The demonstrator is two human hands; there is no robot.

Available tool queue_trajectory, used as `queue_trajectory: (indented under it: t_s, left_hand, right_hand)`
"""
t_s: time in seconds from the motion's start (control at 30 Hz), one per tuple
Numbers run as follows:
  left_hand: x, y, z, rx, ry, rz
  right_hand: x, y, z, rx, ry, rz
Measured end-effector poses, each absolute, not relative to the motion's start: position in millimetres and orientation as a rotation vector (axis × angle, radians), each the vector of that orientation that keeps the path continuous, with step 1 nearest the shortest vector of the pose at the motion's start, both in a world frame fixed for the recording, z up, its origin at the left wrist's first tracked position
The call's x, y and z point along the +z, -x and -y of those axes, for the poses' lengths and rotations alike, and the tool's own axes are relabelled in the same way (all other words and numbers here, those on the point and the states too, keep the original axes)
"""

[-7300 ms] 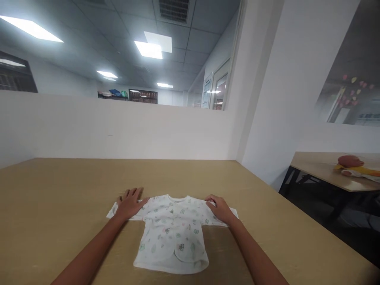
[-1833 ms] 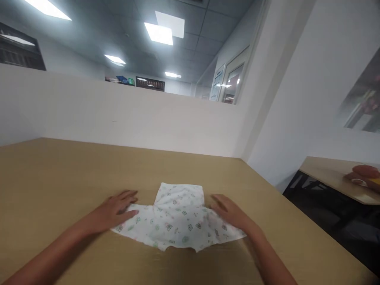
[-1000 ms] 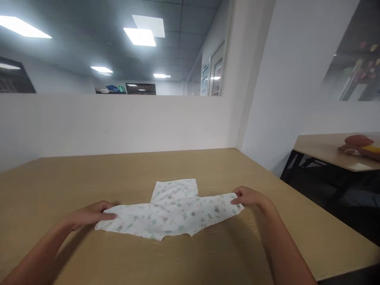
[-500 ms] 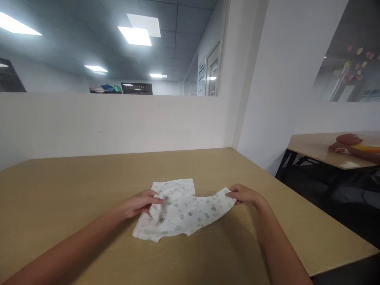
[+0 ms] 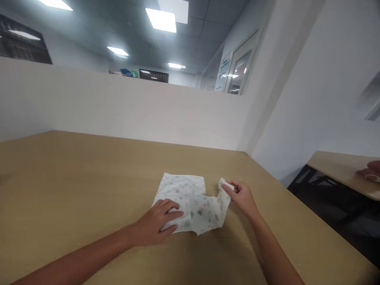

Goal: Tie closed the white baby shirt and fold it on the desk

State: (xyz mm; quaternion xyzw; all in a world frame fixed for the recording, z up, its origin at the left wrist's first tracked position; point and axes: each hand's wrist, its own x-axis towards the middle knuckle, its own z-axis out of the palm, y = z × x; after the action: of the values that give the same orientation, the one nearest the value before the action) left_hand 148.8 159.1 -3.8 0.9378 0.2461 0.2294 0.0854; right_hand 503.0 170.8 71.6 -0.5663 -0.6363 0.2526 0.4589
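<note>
A small white baby shirt [image 5: 191,196] with a pastel print lies partly folded on the wooden table [image 5: 74,178]. My left hand [image 5: 158,225] rests on its left sleeve, which is folded over the body, fingers curled around the sleeve end. My right hand [image 5: 242,195] pinches the end of the right sleeve and holds it lifted a little off the table.
A white partition wall [image 5: 118,107] runs along the table's far edge, and a white wall stands to the right. The table's right edge drops to a dark floor. A second wooden table [image 5: 341,168] stands at the right with a blurred reddish object [image 5: 371,171] on it.
My left hand has carried the left sleeve inward and laid it over the shirt's body. My right hand has lifted the right sleeve end and drawn it inward. The camera has tilted.
</note>
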Motion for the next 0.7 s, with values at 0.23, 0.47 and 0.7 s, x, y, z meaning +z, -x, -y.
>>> queue_trajectory:
  t_s: [0.23, 0.47, 0.7]
  left_hand:
    - [-5, -151, -164, 0.82, -2.864, -0.67]
    - [-11, -152, -170, 0.953, -2.815, -0.674]
    - [-8, -140, -182, 1.055, -2.595, -0.86]
  right_hand:
    - [24, -401, -163, 0.533, 1.267, 1.874]
    - [3, -403, -167, 0.66, 1.253, 2.016]
    - [8, -411, -167, 0.653, 1.194, 2.072]
